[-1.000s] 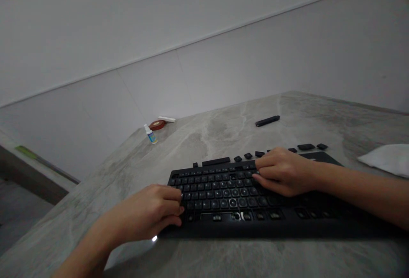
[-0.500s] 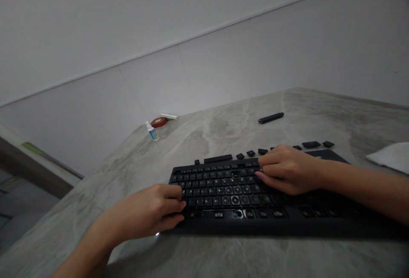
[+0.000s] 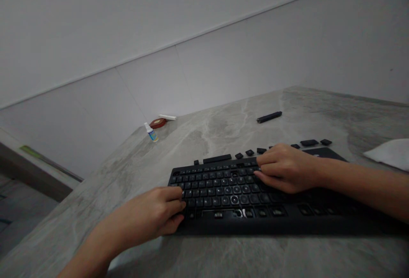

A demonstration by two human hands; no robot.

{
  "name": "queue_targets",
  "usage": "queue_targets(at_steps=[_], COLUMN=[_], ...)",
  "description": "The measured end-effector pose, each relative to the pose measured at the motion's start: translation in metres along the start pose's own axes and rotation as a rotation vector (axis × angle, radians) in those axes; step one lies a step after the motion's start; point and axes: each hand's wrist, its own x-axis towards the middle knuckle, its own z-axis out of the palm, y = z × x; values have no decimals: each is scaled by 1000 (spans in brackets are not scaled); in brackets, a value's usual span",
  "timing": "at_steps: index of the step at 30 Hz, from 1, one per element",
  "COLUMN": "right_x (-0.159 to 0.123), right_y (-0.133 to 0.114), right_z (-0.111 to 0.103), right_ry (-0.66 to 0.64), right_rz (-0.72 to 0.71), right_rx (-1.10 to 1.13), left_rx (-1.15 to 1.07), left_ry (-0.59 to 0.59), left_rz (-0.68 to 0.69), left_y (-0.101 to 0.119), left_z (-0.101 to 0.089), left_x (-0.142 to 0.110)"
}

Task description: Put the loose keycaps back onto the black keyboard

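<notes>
A black keyboard (image 3: 223,192) lies on the grey marble table (image 3: 223,133), with several keycaps missing in its bottom row. My left hand (image 3: 150,216) rests curled at the keyboard's left end, fingertips pressed on the edge keys. My right hand (image 3: 284,168) lies over the upper middle keys, fingers bent and pinched together on a key there; what is between them is hidden. Loose black keycaps (image 3: 249,153) and a long spacebar cap (image 3: 217,158) lie in a row just behind the keyboard.
A black pen-like tool (image 3: 269,117) lies farther back on the table. A small spray bottle (image 3: 151,133), a brown round object (image 3: 158,123) and a white strip sit at the far left corner. A white cloth (image 3: 388,153) lies at the right. Walls close behind.
Both hands stay on the keyboard in nearly the same places. The view has shifted slightly; the small light glint under my left hand no longer shows.
</notes>
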Motion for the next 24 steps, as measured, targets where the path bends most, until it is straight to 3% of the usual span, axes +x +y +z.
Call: queue_targets(at_steps=[16, 24], right_x=[0, 1], right_y=[0, -1], right_z=[-2, -3], right_ry=[-5, -7], right_rz=[-4, -6], right_rx=[-8, 2], left_rx=[-51, -15], left_ry=[-30, 30], left_rz=[-42, 6], left_y=[-1, -3], left_z=[1, 1], left_x=[-2, -4])
